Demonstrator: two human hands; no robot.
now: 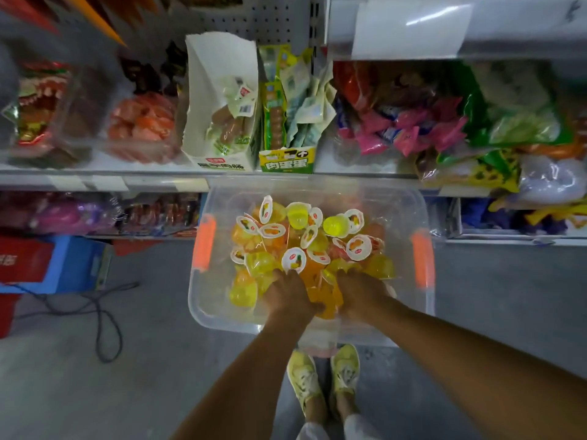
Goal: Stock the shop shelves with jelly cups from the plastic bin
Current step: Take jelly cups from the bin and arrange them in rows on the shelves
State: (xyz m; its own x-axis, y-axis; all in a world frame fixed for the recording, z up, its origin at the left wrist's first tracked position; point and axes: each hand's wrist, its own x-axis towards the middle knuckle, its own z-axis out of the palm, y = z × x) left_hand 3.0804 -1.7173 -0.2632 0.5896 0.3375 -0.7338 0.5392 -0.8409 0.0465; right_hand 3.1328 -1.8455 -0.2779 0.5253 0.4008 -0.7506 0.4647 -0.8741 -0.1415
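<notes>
Reaching: both bare forearms run down into the plastic bin (pixel 222 319), the hands side by side at its near end.
Left hand (pixel 287 295): knuckles up, fingers curled down into the heap and closed on jelly cups (pixel 313 246); the fingertips are buried among them.
Right hand (pixel 362 293): just beside the left hand, fingers likewise curled into the pile and gripping cups, the tips hidden.
Between the hands: a clump of orange cups (pixel 324 300), touched by both hands.
Jelly cups: loose in the bin, yellow and orange, lying every way up; most lie just beyond the knuckles, some with white printed lids showing. A few yellow ones sit just left of the left hand.
Plastic bin: clear, directly under both hands, with an orange handle (pixel 203 242) out to the left of the left hand and another orange handle (pixel 422 258) out to the right of the right hand.
Shelf (pixel 104 177): beyond the bin's far rim, well ahead of the hands, with packed snacks.
White carton (pixel 219 100): on that shelf, ahead and slightly left of the left hand, holding wrapped sausages.
Yellow-green carton (pixel 286 160): touching the white carton's right side, straight ahead of the hands.
Pink wrappers (pixel 403 128): on the shelf, ahead and right of the right hand.
Yellow shoes (pixel 305 379): on the grey floor (pixel 158 360), behind and below the wrists.
Cable (pixel 101 312): looped on the floor, well left of the left hand.
</notes>
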